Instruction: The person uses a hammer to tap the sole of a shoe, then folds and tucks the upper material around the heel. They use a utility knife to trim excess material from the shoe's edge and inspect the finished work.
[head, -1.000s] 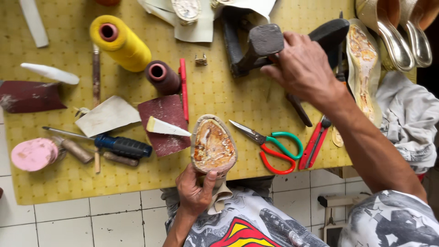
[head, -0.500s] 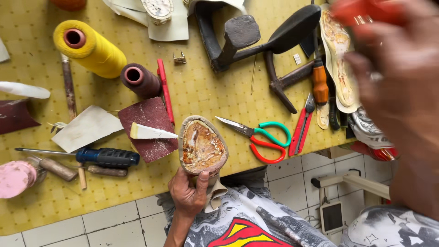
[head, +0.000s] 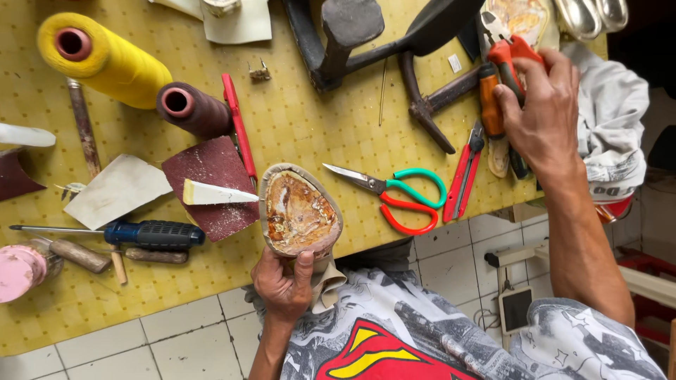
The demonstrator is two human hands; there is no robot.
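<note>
Fingers of the left hand [head: 283,281] are curled round the heel end of an upturned shoe [head: 299,211], its glue-stained sole facing up, held at the near edge of the yellow desk [head: 296,112]. A pale cloth hangs below that hand. The right hand [head: 539,112] is closed round the red handles of a pair of pliers [head: 508,43] at the far right of the desk, jaws pointing away. Just beside it lie an orange-handled tool [head: 489,98] and a red cutter [head: 465,172]. Between the two hands rest scissors [head: 394,193] with green and red loops. Left of the shoe lie dark red sandpaper [head: 208,186] bearing a white wedge [head: 215,193], a blue-handled screwdriver [head: 151,233], a maroon thread spool [head: 190,109] and a yellow one [head: 105,60].
</note>
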